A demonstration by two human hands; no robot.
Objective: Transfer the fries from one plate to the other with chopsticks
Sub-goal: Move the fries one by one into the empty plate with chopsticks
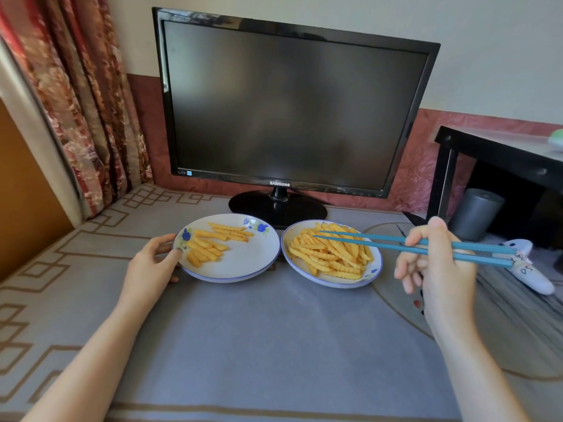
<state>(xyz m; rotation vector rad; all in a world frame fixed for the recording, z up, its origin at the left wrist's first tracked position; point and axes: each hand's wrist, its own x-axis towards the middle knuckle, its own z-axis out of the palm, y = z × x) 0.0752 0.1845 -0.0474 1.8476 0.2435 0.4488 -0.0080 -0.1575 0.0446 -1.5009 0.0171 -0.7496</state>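
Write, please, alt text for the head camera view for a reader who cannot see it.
A right hand holds blue chopsticks with their tips over a heap of crinkle-cut fries on the right plate, while the left hand grips the rim of the left plate, which holds fewer fries. A dark monitor stands behind both plates.

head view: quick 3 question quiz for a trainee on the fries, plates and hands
1. True or false: the right hand holds the chopsticks.
2. Which holds more fries? A: left plate. B: right plate.
3. Fill in: the left hand holds the rim of the ___ plate.
Key: 1 true; 2 B; 3 left.
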